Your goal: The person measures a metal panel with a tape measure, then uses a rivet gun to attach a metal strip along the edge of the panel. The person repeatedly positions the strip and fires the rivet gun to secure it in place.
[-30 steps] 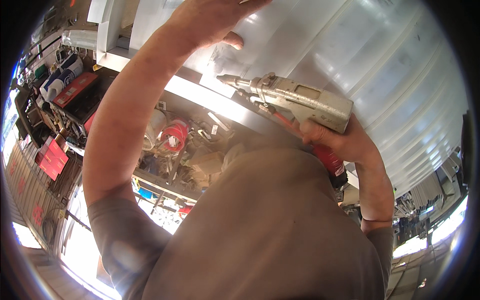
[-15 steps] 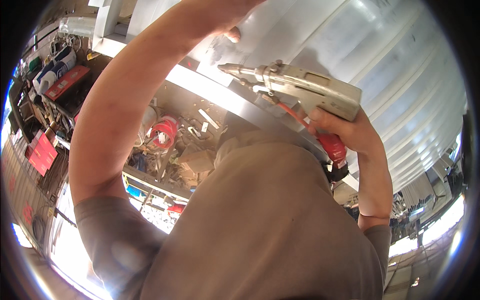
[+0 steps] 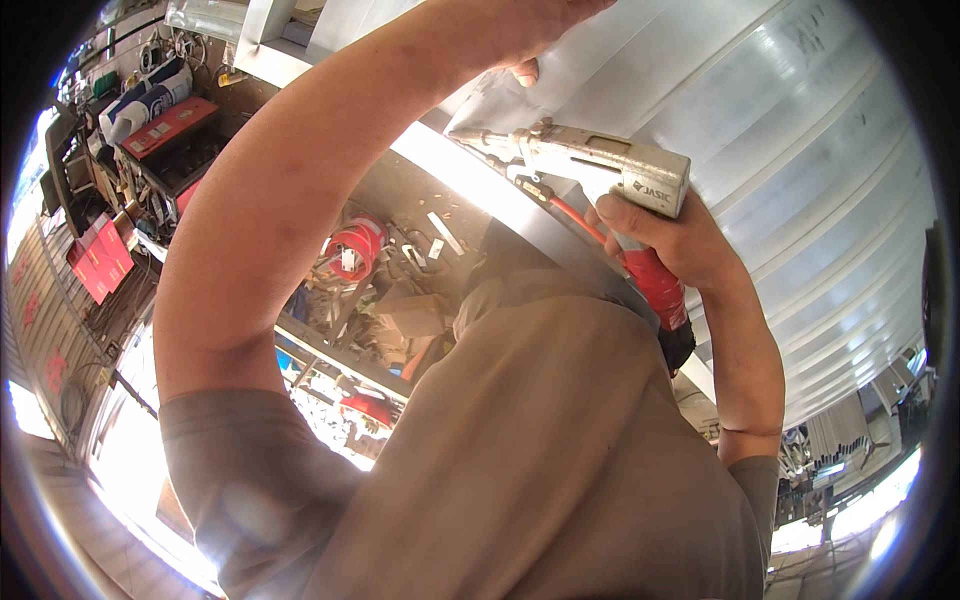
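My right hand [image 3: 665, 235] is wrapped around the red grip [image 3: 655, 285] of a pistol-shaped metal tool [image 3: 600, 165]. An orange-red hose [image 3: 578, 220] runs along the tool's underside. Its narrow nose points left, close to the bright metal rail [image 3: 480, 190] beside a ribbed silver sheet panel [image 3: 740, 130]; whether the tip touches cannot be made out. My left arm reaches across to the top of the view. There my left hand [image 3: 535, 45] is over the panel, with one fingertip visible near its surface and the other fingers hidden or cut off.
Below the rail lie a red reel-like object [image 3: 357, 248], a cardboard piece [image 3: 415, 315] and scattered scraps. At far left stand a red-topped case [image 3: 170, 128] and red sheets [image 3: 100, 258]. Long metal stock [image 3: 840, 435] is stacked at the far right.
The view has shifted, so the surroundings appear farther right. Against the rail and panel, the metal tool has moved left and turned slightly. My left hand stays over the panel.
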